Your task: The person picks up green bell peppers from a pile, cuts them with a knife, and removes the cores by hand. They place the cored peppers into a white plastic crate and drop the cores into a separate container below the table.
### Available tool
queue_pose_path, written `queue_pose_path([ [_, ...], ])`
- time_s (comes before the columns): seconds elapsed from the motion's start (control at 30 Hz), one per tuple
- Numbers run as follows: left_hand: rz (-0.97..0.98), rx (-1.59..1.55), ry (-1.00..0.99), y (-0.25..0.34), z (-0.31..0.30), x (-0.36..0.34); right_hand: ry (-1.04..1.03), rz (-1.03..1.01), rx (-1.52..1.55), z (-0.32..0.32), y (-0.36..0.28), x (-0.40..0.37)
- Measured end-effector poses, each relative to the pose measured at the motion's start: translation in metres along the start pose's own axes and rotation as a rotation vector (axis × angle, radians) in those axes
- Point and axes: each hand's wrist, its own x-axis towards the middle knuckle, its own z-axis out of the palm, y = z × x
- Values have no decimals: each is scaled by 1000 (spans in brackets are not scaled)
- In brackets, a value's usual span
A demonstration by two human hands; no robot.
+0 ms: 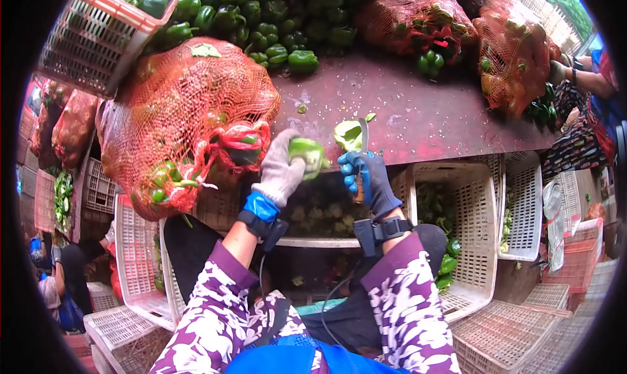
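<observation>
In a pale work glove, my left hand (281,168) is closed round a green bell pepper (308,154) whose light, cut-looking side faces right. My right hand (371,181), in a blue-coated glove, grips a knife (364,137) by its brownish handle, blade pointing up and away from me. A pale green pepper piece (348,135) shows beside the blade, over the near edge of the dark red table (405,122). Below my hands, a crate (313,242) between my knees holds pale green cut pieces, partly in shadow.
A big red mesh sack of peppers (189,106) crowds the left, under a tilted crate (95,37). Loose green peppers (274,28) are heaped at the back. More mesh sacks (513,54) stand at right, near another person's arm (588,80). Plastic crates (467,233) flank me.
</observation>
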Motion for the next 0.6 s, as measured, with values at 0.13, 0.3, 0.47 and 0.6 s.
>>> queue_pose_path([
  [0.13,125,371,37,12,0,-3,115,-31,-38,11,10,1],
  [0.3,-18,336,39,9,1,10,294,-222,-149,30,16,-4],
  [0.47,-272,-243,100,47,19,-11,125,-194,-20,34,38,-25],
  [0.6,-249,-99,8,48,32,-28,48,-266,5,32,46,-40],
])
